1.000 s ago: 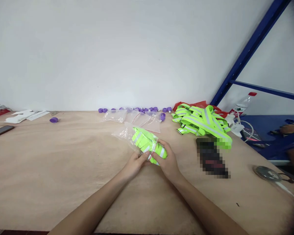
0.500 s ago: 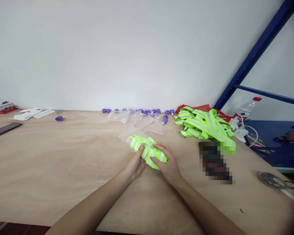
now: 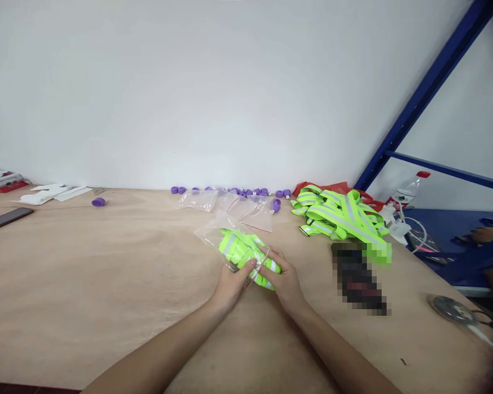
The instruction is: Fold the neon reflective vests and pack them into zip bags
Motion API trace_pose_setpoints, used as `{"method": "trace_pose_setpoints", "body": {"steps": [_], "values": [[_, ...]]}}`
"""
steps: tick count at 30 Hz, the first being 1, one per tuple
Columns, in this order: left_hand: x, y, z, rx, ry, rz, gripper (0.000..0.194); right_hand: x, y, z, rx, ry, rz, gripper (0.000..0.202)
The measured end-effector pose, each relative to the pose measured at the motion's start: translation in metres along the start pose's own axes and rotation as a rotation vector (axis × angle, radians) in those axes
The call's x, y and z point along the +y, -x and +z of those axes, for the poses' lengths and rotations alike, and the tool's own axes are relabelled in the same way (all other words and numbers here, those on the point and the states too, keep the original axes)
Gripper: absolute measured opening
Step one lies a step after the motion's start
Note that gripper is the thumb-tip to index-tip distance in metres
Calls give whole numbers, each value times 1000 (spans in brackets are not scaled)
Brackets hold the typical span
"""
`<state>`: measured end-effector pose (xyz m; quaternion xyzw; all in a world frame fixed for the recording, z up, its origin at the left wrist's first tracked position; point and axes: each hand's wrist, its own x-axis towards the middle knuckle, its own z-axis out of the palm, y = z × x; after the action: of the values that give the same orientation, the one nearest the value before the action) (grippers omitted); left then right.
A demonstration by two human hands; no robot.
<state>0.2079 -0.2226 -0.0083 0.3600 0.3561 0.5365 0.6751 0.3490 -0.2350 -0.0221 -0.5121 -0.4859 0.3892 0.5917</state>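
Observation:
A folded neon-green strap bundle [image 3: 235,246] with silver stripes lies mostly inside a clear zip bag [image 3: 211,235]. Its right end sticks out past the bag's red-lined mouth. My left hand [image 3: 230,282] grips the bag near its mouth, thumb on top. Around the exposed right end of the bundle, my right hand [image 3: 286,278] is closed, its fingers close to the bag's edge. Behind them lie several flat clear bags [image 3: 254,212] and a row of purple caps [image 3: 257,192] along the wall.
To the right, a pile of green straps [image 3: 337,210] rests on red plastic, with a blurred dark item [image 3: 359,282] before it. A bottle [image 3: 408,189], cables and a round glass object [image 3: 452,309] are farther right. Leftward are a purple cap [image 3: 98,202], white papers [image 3: 51,192] and a phone [image 3: 4,220].
The bag now covers more of the bundle. My left hand has shifted its thumb right to the bag's mouth, and the right hand has moved slightly down.

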Motion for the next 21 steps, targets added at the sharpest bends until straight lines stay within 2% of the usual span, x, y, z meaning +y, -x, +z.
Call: {"method": "trace_pose_setpoints", "body": {"steps": [4, 6, 9, 14, 18, 21], "values": [[3, 3, 1, -63, 40, -139, 54, 0, -2, -3, 5, 48, -20, 45], [3, 3, 2, -76, 81, -154, 58, -1, -2, -5, -35, 26, -25, 46], [2, 1, 0, -48, 90, -89, 54, -2, 0, -6, -92, -90, -23, 45], [4, -3, -2, 23, 5, 77, 44, -6, 1, 3, 40, -288, 68, 59], [9, -4, -3, 29, -93, 97, 40, -7, 0, 8, -14, -367, 185, 54], [8, -8, -7, 25, -108, 111, 40, -6, 1, 10, -19, -342, 170, 49]]}}
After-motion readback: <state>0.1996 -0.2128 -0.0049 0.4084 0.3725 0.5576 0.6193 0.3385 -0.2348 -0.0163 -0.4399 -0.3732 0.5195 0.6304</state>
